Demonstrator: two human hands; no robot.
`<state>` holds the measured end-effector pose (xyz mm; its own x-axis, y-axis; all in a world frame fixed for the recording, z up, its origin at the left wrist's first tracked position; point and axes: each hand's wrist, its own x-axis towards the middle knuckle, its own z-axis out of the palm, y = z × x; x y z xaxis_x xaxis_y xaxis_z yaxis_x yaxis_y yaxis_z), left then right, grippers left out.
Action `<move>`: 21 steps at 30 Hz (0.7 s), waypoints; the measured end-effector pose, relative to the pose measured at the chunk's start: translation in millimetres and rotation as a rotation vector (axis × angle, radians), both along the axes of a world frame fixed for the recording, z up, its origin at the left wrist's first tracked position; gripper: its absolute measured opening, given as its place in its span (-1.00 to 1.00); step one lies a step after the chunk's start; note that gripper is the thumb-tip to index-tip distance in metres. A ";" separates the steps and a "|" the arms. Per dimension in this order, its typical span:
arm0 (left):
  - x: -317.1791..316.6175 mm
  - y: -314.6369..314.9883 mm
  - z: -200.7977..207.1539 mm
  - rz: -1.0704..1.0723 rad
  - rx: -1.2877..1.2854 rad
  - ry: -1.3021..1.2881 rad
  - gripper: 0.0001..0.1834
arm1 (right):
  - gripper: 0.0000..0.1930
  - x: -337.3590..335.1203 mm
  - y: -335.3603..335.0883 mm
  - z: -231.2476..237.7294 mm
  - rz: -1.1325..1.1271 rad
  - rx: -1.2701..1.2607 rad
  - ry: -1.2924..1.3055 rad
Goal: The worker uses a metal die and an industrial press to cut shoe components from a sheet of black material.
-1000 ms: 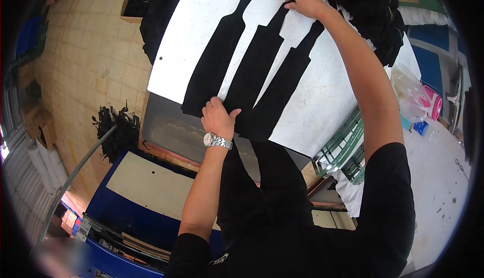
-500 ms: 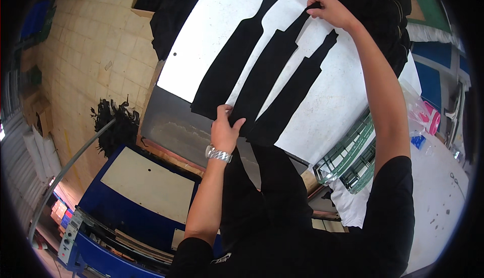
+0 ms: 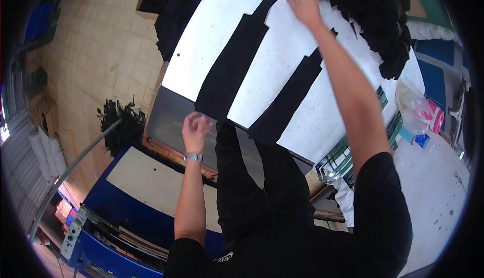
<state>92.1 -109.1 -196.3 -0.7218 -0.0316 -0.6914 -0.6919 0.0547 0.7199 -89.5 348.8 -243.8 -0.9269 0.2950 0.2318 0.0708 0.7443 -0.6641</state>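
Two long black fabric panels lie flat on the white tabletop [image 3: 189, 68]. The left panel [image 3: 232, 66] has stepped edges and a narrow far end; the right panel [image 3: 290, 99] is similar, its far end partly behind my right forearm. My left hand [image 3: 195, 130], wearing a metal watch, hovers by the near corner of the left panel, its fingers loosely bent and apart, holding nothing. At the table's far side my right hand [image 3: 302, 3] is open and slightly blurred, fingers spread, near the tip of the left panel and the dark fabric heap.
A large pile of black fabric [image 3: 375, 20] covers the far right of the table. Green wire baskets [image 3: 335, 157] sit at its right edge, near a clear plastic bag [image 3: 411, 106]. A blue machine [image 3: 113, 197] with a pale top stands at lower left, beside black scraps [image 3: 118, 119].
The middle panel has left its place and now appears laid over the left one. Both hands have let go of it; my left hand moved left, my right hand farther away and left.
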 end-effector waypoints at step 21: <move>-164.3 72.6 81.8 -1.291 0.009 0.219 -0.77 | -0.82 553.4 -330.1 303.9 -1.309 -0.293 -0.414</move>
